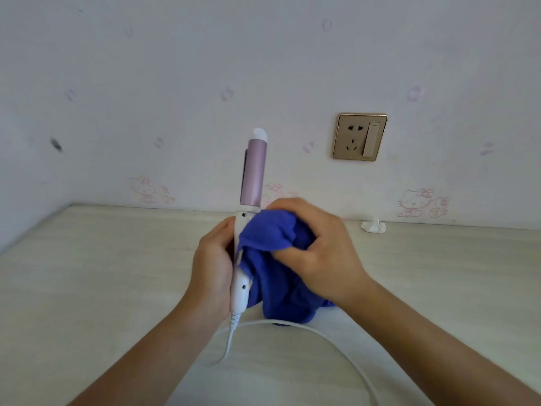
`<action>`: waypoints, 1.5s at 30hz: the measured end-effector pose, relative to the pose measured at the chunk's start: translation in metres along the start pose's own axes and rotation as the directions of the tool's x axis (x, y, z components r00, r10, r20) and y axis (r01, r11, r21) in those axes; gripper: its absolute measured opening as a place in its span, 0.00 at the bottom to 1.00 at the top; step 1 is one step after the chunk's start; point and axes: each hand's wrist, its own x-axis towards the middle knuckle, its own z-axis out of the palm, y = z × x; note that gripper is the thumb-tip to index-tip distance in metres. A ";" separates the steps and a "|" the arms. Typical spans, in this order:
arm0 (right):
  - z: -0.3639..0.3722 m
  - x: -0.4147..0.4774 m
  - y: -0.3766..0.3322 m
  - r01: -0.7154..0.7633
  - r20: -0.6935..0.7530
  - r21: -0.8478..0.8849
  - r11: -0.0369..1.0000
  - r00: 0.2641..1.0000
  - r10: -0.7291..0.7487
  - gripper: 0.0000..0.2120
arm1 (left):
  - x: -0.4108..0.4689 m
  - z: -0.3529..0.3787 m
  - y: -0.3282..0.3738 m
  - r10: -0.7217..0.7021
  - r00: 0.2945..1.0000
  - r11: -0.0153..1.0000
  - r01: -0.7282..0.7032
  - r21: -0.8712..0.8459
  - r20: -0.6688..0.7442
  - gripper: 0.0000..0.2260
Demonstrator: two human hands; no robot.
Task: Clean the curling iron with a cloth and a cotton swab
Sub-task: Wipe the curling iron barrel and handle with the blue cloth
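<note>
I hold the curling iron (253, 174) upright above the table, its pink barrel and white tip pointing up. My left hand (212, 265) grips its white handle from the left. My right hand (317, 250) is closed on a bunched blue cloth (272, 276), which presses against the right side of the handle just below the barrel. The cloth hangs down to the table. The iron's white cord (330, 336) loops from the handle's base over the table toward the lower right. No cotton swab is visible.
A pale wood-grain table (102, 273) meets a wall with faint cartoon-cat wallpaper. A gold wall socket with a switch (360, 137) sits right of the iron. A crumpled white tissue (373, 226) lies at the table's back edge on the right.
</note>
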 end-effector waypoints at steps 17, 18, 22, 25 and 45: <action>-0.008 0.004 0.002 -0.034 -0.068 -0.026 0.999 0.997 0.032 0.21 | 0.002 0.003 -0.009 0.187 0.979 0.953 -0.161 0.256 -0.083 0.10; -0.010 0.004 0.003 -0.046 -0.076 -0.036 0.998 0.996 0.043 0.20 | 0.002 0.002 -0.011 0.209 0.975 0.928 -0.174 0.329 -0.074 0.13; 0.000 -0.002 0.004 -0.012 0.101 -0.024 1.000 0.995 0.015 0.23 | 0.002 0.000 -0.005 0.265 0.963 0.904 -0.232 0.358 -0.045 0.19; 0.008 -0.005 0.006 0.024 0.226 -0.032 0.999 0.974 -0.016 0.22 | 0.004 -0.004 -0.002 0.292 0.956 0.894 -0.266 0.360 -0.020 0.15; -0.017 0.009 0.003 0.040 -0.031 0.011 0.999 0.999 -0.040 0.22 | -0.004 0.002 0.001 0.086 0.996 0.979 -0.083 0.187 -0.008 0.20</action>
